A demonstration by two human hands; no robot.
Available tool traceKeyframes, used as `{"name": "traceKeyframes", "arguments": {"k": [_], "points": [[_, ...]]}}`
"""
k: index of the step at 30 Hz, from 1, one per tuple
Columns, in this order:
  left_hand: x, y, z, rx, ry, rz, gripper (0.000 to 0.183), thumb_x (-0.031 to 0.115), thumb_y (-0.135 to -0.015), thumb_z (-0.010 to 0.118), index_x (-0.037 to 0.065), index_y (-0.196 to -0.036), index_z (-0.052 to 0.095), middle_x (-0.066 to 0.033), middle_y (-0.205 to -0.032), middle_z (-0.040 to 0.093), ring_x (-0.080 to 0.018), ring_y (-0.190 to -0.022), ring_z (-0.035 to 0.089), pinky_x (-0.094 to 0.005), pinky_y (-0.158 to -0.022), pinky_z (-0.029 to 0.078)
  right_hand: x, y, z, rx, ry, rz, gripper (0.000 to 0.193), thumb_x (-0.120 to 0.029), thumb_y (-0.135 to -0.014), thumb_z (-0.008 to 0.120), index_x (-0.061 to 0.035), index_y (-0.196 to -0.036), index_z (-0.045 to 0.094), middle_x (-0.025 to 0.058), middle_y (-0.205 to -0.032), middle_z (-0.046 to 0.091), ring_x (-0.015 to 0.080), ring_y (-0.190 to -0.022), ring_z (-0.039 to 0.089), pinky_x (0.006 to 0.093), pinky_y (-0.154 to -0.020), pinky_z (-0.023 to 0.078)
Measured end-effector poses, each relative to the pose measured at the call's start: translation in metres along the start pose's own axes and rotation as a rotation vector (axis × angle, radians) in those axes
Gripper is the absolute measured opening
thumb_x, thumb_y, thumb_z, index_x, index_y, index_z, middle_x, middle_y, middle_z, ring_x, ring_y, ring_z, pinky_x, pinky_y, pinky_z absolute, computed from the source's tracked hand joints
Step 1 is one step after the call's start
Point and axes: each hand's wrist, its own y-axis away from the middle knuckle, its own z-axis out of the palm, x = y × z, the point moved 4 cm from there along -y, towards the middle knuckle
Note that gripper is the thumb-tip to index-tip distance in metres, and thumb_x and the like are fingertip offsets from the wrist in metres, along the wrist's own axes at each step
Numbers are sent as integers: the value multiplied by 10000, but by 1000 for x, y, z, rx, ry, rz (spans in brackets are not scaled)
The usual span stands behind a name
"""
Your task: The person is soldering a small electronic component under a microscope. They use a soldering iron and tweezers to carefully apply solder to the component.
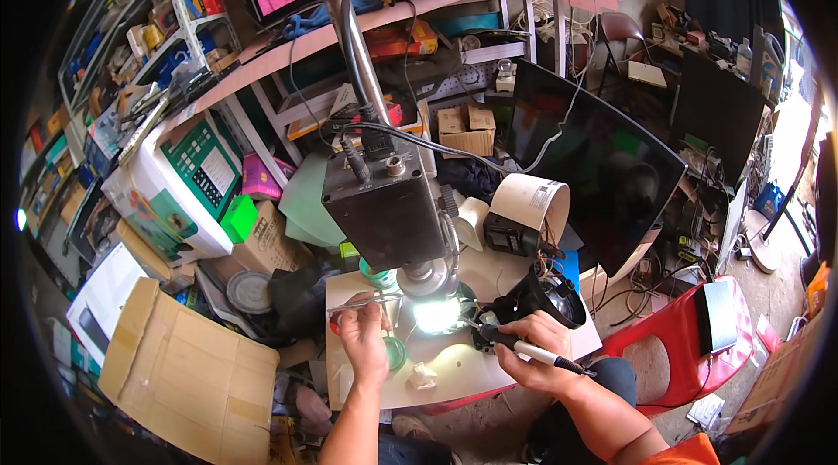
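- Work looks about midway, I'd guess: left hand and right hand both have tools out by the microscope.
- Left fingers pinch a thin metal tool; right fingers pinch a black-and-white pen-like tool.
- Piece itself is probably under the bright light on the desk, but glare hides what's done.
- Black round shell nearby has wires showing, so that's likely left.

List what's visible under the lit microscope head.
White glare on the pale worktop, the left hand on one side, the right hand with a white pen-shaped tool on the other. Anything directly beneath the microscope head is hidden by it and the glare.
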Motion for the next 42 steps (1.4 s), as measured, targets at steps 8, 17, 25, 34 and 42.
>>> {"name": "traceKeyframes", "arguments": {"k": [8, 17, 25, 34, 42], "points": [[-6, 2, 0, -23, 11, -65, 185, 118, -1042, 623, 41, -1209, 604, -35, -876, 648, -108, -721, 589, -257, -655, 497, 0, 2, -1, -67, -108, 91, 258, -42, -754, 809, -3, -984, 700, 132, -824, 708, 301, -640, 679, 368, -578, 548], [-17, 2, 3, 0, 64, -91, 165, 98, -1053, 596, 32, -1204, 594, -52, -995, 661, -138, -829, 651, -286, -757, 521, 5, 4, -3, -51, -106, 140, 230, -109, -798, 840, -22, -965, 708, 121, -821, 709, 273, -665, 691, 354, -588, 547], [-16, 5, 0, 67, 111, -163, 204, 71, -1041, 600, -16, -1221, 562, -101, -1102, 670, -197, -941, 688, -324, -840, 571, 8, 5, -7, -20, -36, 349, 232, -106, -779, 846, -41, -954, 710, 101, -829, 697, 227, -704, 690, 335, -637, 533], [-20, 7, 2, -25, -13, -137, 221, 64, -1019, 649, -12, -1223, 613, -68, -1073, 701, -134, -927, 680, -269, -801, 551, -3, 1, -8, -92, 48, 406, 266, -87, -815, 843, 15, -1023, 711, 117, -837, 725, 207, -713, 723, 298, -643, 560], [-22, -4, 25, -178, -19, -100, 187, 57, -1037, 613, 0, -1215, 607, -81, -1164, 689, -146, -1083, 634, -283, -973, 478, -2, 1, 8, -56, 52, 192, 205, -15, -754, 790, -2, -933, 691, 104, -765, 683, 225, -626, 661, 313, -574, 521]]}}
